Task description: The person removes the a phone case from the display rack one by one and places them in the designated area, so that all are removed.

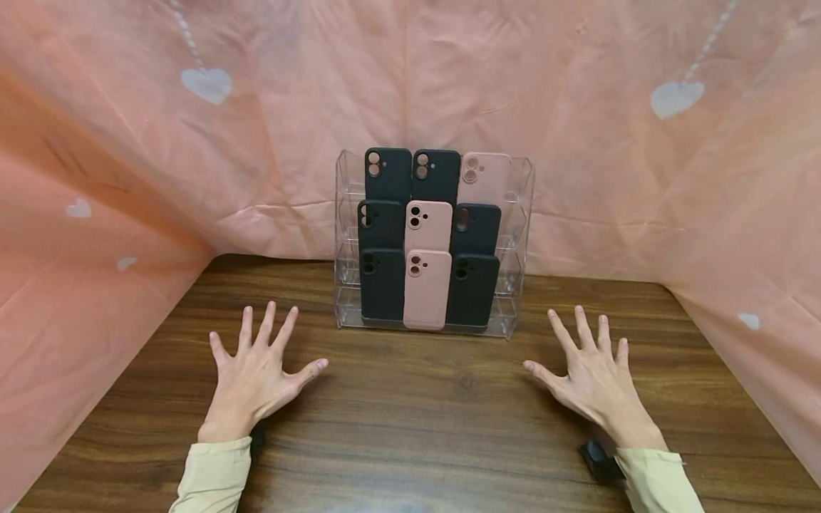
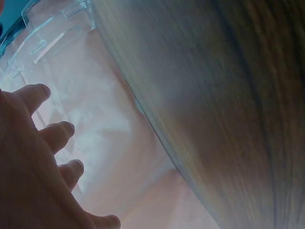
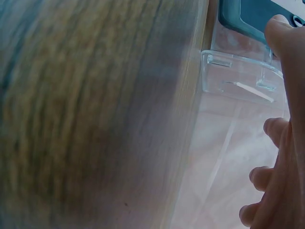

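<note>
My left hand [image 1: 251, 377] is held over the table's left side with its fingers spread, holding nothing. Over on the right, my right hand [image 1: 596, 381] has its fingers spread the same way, also with nothing in it. Between and beyond them stands a clear tiered acrylic rack [image 1: 349, 303] bearing phone cases in three rows. A pink phone case [image 1: 427, 292] is in the middle of the front row, flanked by a dark phone case [image 1: 383, 288] and another dark phone case [image 1: 473, 293]. The rows behind mix dark cases with a pink phone case [image 1: 485, 174] at top right.
The brown wood-grain table [image 1: 410, 413] reaches back to a pink cloth [image 1: 276, 142] that hangs behind and at both sides. White hearts, such as the left one [image 1: 207, 85], decorate the cloth. A black wrist device [image 1: 599, 459] sits at the right sleeve.
</note>
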Action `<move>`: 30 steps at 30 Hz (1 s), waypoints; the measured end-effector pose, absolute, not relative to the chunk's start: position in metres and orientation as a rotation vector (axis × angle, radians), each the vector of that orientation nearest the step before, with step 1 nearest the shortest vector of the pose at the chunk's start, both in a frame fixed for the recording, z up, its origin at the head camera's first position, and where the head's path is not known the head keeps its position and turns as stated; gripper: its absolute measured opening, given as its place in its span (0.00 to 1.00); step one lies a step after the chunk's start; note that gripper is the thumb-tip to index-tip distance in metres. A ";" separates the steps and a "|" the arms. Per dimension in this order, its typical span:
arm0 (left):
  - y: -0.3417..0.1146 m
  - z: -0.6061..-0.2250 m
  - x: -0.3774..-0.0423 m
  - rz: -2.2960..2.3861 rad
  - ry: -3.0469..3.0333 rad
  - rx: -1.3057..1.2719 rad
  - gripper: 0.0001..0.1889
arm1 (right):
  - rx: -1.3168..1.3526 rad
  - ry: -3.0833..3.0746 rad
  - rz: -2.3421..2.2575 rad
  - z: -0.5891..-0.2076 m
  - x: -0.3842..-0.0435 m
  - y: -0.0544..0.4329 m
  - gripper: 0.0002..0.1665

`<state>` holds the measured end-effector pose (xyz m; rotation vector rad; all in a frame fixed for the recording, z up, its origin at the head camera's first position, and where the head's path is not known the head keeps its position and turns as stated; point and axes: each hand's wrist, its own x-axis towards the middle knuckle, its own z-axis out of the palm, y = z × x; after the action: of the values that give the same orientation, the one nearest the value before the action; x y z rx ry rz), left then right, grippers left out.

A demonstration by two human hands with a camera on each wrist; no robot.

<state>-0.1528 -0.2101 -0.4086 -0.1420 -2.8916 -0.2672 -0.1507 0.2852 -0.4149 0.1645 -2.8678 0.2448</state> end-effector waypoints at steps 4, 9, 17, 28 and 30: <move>-0.211 -0.408 -0.155 -0.267 -2.889 -0.147 0.53 | 0.156 -2.868 0.251 -0.415 -0.150 0.286 0.57; -0.211 -0.406 -0.159 -0.279 -2.880 -0.156 0.53 | 0.141 -2.874 0.257 -0.415 -0.149 0.287 0.57; -0.209 -0.405 -0.165 -0.320 -2.873 -0.180 0.52 | 0.159 -2.869 0.351 -0.411 -0.151 0.287 0.56; -0.201 -0.401 -0.176 -0.602 -2.848 -0.230 0.48 | 0.217 -2.752 0.560 -0.401 -0.157 0.274 0.50; -0.198 -0.400 -0.178 -0.684 -2.835 -0.228 0.47 | 0.233 -2.715 0.623 -0.399 -0.157 0.270 0.49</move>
<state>-0.1780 -0.1984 -0.4002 -0.2283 -2.8349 -0.6845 -0.1574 0.2699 -0.3990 0.2328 -2.7150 0.6227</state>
